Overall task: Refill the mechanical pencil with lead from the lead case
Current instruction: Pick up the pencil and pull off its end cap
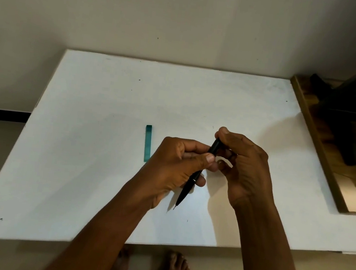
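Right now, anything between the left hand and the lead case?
Nothing. In the head view, only a narrow strip of bare white board separates the green lead case from the left hand, which holds the mechanical pencil.

Your mechanical pencil (199, 172) is slim and black with a thin gold ring partway along its barrel. It is tilted, its fine tip pointing down toward you and just above the white surface (80, 168), its top end raised and angled away. The lead case (147, 143) is a narrow teal stick lying flat on the surface, just left of the pencil, lengthwise away from you.
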